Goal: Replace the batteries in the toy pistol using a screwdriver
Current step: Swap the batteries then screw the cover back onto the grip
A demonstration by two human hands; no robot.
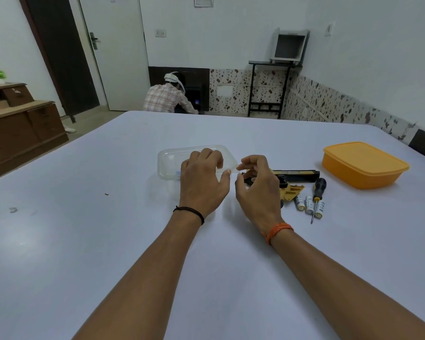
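1. Fingertips (239, 166) of the right hand (257, 186) pinch the near right corner of a clear plastic lid (182, 153), thumb and forefinger closed on its rim, the other fingers curled loosely.
2. Left hand (201, 179) lies spread over the same lid, its thumb at the near edge and its fingers bent over the top; it presses or grips the lid and the clear container (166, 171) under it, though whether the lid is seated or lifted at the corner cannot be told.
3. Something small and blue shows through the container wall beside the left hand; what it is cannot be made out.
4. Just behind and to the right of the right hand lies the toy pistol (293, 176), yellow and black, flat on the table (108, 241), partly hidden by the hand.
5. Near the pistol's grip lie three white batteries (309, 205) side by side, and across them a screwdriver (317, 196) with a black and yellow handle, its tip pointing toward the person.
6. Farther right, well apart from the hands, stands an orange box (364, 165) with its lid on.
7. Each wrist bears a band: a dark one on the left, an orange one on the right.
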